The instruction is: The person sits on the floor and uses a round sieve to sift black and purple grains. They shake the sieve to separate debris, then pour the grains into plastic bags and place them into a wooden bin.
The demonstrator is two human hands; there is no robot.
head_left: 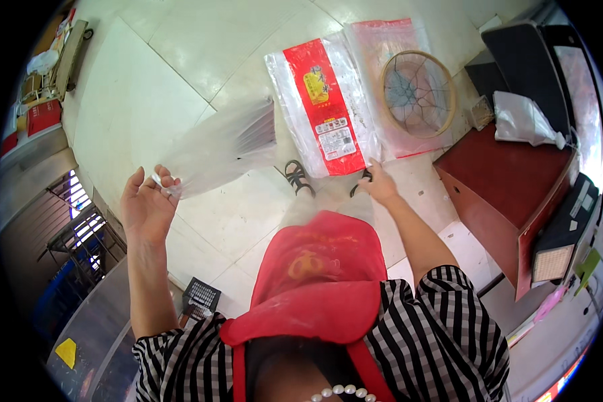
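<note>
Out to the left, my left hand [150,206] is raised, its fingers closed on one end of a clear plastic bag [214,149]. The bag stretches up and right from it, with dark streaks at its far end. My right hand [382,184] is at the lower right corner of a printed plastic bag [329,110], thumb and fingers pinched at its edge. That bag is clear with a wide red band and a yellow patch, and looks flat. Beside it on the right lies a pinkish clear plastic bag [409,147] with a round wooden-rimmed net [419,94] on top.
A reddish-brown wooden cabinet [509,174] stands at the right, bearing a white plastic bag [524,120] near a black appliance [529,67]. Below left, a black plastic crate [199,298] sits on the tiled floor [141,87]. Metal racks [80,234] and a wheeled cart [74,57] line the left side.
</note>
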